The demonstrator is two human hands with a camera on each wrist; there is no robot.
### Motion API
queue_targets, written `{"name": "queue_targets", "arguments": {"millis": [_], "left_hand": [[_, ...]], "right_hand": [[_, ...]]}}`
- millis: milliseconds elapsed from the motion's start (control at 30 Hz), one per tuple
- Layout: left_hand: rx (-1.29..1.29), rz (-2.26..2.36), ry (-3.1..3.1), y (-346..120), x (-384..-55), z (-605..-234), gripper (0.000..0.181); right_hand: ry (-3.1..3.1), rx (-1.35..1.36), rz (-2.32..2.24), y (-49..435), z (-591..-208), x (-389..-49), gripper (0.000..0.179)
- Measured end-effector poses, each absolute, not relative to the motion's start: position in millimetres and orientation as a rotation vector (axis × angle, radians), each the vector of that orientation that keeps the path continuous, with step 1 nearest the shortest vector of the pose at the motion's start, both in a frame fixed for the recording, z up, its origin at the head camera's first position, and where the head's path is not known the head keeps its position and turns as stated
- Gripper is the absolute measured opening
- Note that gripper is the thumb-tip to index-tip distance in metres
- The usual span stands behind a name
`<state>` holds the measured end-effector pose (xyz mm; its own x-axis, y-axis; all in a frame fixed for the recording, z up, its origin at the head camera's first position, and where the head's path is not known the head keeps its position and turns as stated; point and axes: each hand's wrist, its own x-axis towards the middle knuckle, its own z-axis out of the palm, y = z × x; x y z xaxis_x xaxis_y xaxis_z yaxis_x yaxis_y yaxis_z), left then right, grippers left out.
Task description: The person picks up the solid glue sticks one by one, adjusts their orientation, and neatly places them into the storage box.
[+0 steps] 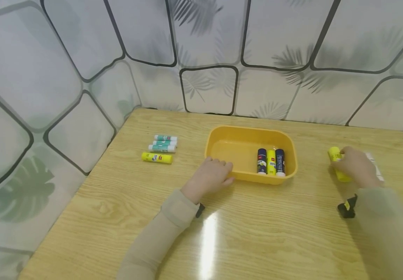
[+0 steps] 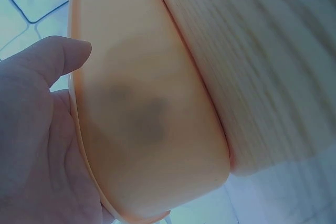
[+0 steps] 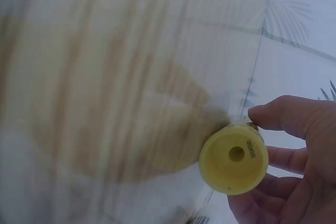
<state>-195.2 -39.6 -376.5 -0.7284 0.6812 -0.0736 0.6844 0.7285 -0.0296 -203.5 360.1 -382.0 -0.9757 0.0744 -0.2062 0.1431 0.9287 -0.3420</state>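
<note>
My left hand [image 1: 210, 174] holds the near rim of a yellow plastic basket [image 1: 222, 129] at its left front corner. In the left wrist view the thumb lies over the outer side of the basket wall [image 2: 152, 87], with the fingers behind the rim. Inside the basket's right end lie a dark blue glue stick [image 1: 261, 160], a yellow one [image 1: 271, 161] and another dark blue one [image 1: 280, 160], side by side. Off to the right, my right hand [image 1: 357, 165] grips a large yellow glue stick [image 1: 343, 177] between thumb and fingers. Its round end [image 3: 233, 166] faces the right wrist camera.
On the table's left lie several small white and green glue sticks [image 1: 163, 148] in a row, with a yellow glue stick [image 1: 157, 157] in front. A white stick [image 1: 375, 167] is partly hidden beyond my right hand. A patterned curtain [image 1: 208, 89] borders the wooden table [image 1: 275, 229].
</note>
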Motion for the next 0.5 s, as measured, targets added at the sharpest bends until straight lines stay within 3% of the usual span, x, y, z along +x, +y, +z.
{"name": "queue_targets", "arguments": {"millis": [500], "left_hand": [[1.121,-0.086,2.863,-39.1,-194.4,-376.0,0.029]], "right_hand": [[2.908,0.131,-0.523,346.3,-384.3,-210.9,0.065]]}}
